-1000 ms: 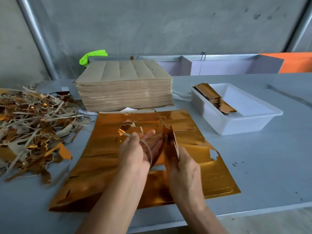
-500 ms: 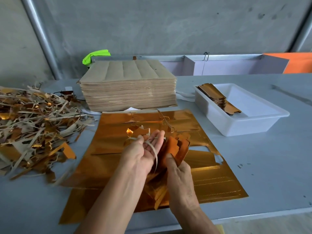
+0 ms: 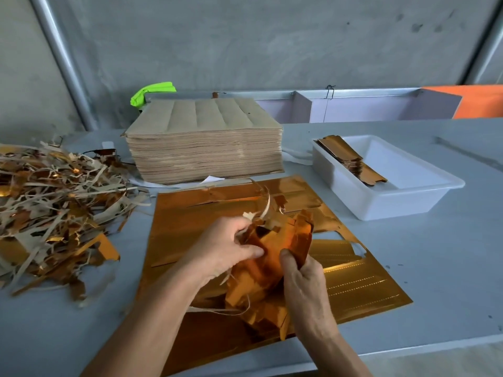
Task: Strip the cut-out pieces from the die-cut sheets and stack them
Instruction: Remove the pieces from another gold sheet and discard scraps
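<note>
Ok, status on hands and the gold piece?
Left hand and right hand both grip crumpled gold foil-card cut-out. Waste strips still attached. Nothing in the way.

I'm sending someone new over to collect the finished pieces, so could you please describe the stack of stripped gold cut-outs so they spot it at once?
Start from the tall block of brown sheets at the back of the grey table, then look right to the white plastic tray. The stack of gold cut-outs leans along the tray's left end. Unlike the tangled scrap pile far left, these pieces are neat, uniform and narrow.
</note>
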Demonstrator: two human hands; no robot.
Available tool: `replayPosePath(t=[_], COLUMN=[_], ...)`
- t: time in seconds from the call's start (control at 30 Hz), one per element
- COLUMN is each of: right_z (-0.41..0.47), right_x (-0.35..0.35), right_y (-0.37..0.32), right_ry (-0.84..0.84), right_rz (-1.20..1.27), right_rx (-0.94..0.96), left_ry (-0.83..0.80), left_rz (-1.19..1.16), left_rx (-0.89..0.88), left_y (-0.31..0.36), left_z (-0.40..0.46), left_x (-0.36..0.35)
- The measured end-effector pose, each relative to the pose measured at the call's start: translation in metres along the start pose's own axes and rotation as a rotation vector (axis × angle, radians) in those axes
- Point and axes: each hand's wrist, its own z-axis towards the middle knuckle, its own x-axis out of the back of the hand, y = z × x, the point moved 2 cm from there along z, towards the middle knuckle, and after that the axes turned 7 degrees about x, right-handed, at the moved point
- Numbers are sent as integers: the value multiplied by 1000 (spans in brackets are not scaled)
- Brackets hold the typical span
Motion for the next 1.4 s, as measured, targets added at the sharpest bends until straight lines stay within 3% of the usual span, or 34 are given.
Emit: replayPosePath(t=[0.23,0.4,0.5,0.67,0.77,0.87,0.97,1.07,1.2,1.27,1.4], right_z=[0,3,3,4,3,2,-1,0,3,2,2], right_x=[-11,4,13,19,31,40,36,40,61,60,47], right_y=[6,11,11,8,5,6,7,3,1,5,14], right_ry=[82,186,312,346,361,399,394,478,696,676,599], right_rz=[-172,-73,-30,-15,5,83,151,178,188,177,189], right_rx=[64,-80,-99,-129,-156,-202,-283,-296,-293,-279,-234], left_ry=[162,231,156,99,289,544,583,610,967,930,525], left_rz=[-96,161,356,516,326,-13,-204,-271,-30,-24,-357], left_rx=[17,-60,-8,22,48,35,8,22,77,85,127], left_y=[-5,-9,-16,-28,-30,-32,-28,-29,-37,-33,-21], left_z=[4,6,4,5,5,8,12,16,14,15,14], left_x=[-3,13,19,19,28,44,43,33,47,43,-8])
